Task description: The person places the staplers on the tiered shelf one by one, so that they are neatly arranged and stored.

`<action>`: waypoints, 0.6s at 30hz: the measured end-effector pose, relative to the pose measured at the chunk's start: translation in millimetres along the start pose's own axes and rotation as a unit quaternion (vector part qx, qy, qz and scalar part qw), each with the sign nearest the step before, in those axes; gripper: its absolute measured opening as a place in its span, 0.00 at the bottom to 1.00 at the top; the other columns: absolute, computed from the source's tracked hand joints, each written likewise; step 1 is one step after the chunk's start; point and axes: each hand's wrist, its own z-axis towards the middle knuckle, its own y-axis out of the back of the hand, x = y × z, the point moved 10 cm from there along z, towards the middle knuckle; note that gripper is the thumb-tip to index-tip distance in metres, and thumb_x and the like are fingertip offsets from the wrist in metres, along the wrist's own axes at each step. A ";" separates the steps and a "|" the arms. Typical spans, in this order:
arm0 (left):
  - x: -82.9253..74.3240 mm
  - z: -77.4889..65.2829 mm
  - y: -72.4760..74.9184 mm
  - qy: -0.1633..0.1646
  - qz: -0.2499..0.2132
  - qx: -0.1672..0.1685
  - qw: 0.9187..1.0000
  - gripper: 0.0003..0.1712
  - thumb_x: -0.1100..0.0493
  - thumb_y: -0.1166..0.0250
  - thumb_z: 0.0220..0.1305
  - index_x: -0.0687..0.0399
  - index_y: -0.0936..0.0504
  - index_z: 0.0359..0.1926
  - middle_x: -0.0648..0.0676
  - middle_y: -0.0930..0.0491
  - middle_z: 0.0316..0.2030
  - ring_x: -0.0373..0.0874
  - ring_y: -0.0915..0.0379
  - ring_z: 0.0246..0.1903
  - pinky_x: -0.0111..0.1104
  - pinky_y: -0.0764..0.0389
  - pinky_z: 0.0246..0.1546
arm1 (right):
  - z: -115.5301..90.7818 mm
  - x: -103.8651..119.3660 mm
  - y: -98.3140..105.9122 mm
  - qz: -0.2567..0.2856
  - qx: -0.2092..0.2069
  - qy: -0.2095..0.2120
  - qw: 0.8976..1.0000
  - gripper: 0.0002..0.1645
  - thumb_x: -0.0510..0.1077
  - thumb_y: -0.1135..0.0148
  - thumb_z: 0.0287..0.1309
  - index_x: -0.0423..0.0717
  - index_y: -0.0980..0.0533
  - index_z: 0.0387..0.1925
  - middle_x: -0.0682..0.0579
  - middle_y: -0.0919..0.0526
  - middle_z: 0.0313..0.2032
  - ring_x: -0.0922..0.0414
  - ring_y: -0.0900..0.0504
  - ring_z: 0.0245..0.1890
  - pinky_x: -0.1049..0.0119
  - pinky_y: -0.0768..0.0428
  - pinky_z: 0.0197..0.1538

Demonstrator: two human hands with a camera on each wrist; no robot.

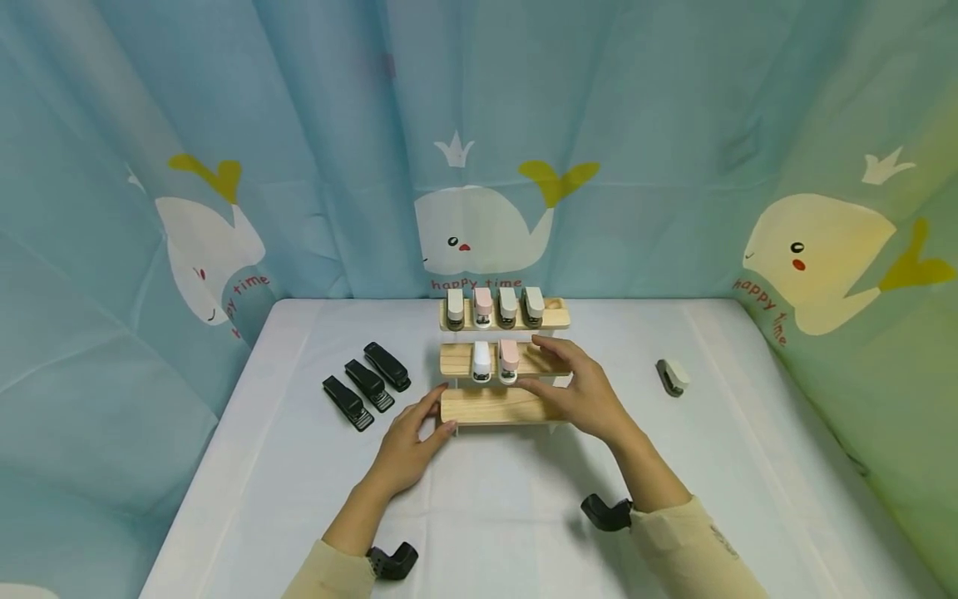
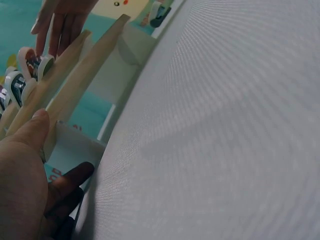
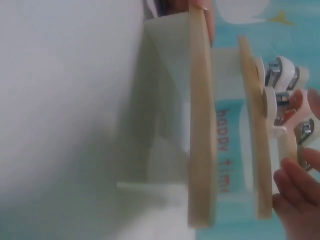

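A three-tier wooden rack (image 1: pixel 490 408) with white supports stands mid-table. My left hand (image 1: pixel 404 449) holds the left end of its lowest board, thumb at the front edge and fingers by the side support. On the middle board are a white mini stapler (image 1: pixel 481 363) and a pink mini stapler (image 1: pixel 509 359). Beside the pink one is my right hand (image 1: pixel 587 391), fingers spread over the board's right part and gripping nothing; whether a fingertip touches the stapler cannot be told. Pale mini staplers (image 1: pixel 455 308) and another pink mini stapler (image 1: pixel 482 306) line the top board.
Three black staplers (image 1: pixel 367 384) lie slanted on the white table (image 1: pixel 299 516), left of the rack. To the right lies a single pale mini stapler (image 1: pixel 674 377). A blue curtain (image 1: pixel 636 225) with whale prints hangs behind the table and along its sides.
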 end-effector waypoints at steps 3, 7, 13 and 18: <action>0.3 0.2 0.0 0.001 0.002 0.000 1.000 0.39 0.34 0.38 0.71 0.22 0.40 0.79 0.44 0.17 0.59 0.50 0.29 0.69 0.58 0.33 0.71 | -2.4 -0.3 6.6 -0.014 -0.007 0.009 1.000 0.43 0.54 0.24 0.59 0.50 0.30 0.73 0.49 0.26 0.70 0.45 0.28 0.71 0.40 0.32 0.73; -0.2 0.6 -0.5 0.001 0.006 0.000 1.000 0.39 0.33 0.38 0.71 0.22 0.40 0.79 0.44 0.17 0.60 0.50 0.30 0.69 0.58 0.33 0.71 | -5.7 -1.1 15.8 -0.029 -0.016 0.021 0.999 0.42 0.51 0.24 0.60 0.49 0.30 0.73 0.47 0.25 0.69 0.44 0.28 0.70 0.38 0.32 0.72; -0.7 0.7 -0.3 0.002 0.005 -0.001 1.000 0.39 0.33 0.39 0.71 0.22 0.40 0.79 0.44 0.17 0.60 0.50 0.30 0.70 0.58 0.34 0.71 | -9.0 -8.6 26.0 -0.049 -0.017 0.020 0.998 0.42 0.51 0.24 0.61 0.49 0.30 0.73 0.44 0.25 0.69 0.42 0.28 0.71 0.37 0.31 0.71; -0.9 0.2 0.5 0.001 0.005 -0.003 1.000 0.39 0.34 0.38 0.71 0.24 0.39 0.79 0.44 0.17 0.59 0.50 0.29 0.69 0.58 0.33 0.71 | -11.4 -12.2 32.6 -0.059 -0.012 0.013 0.998 0.43 0.53 0.25 0.61 0.49 0.31 0.74 0.44 0.25 0.69 0.42 0.28 0.70 0.37 0.31 0.71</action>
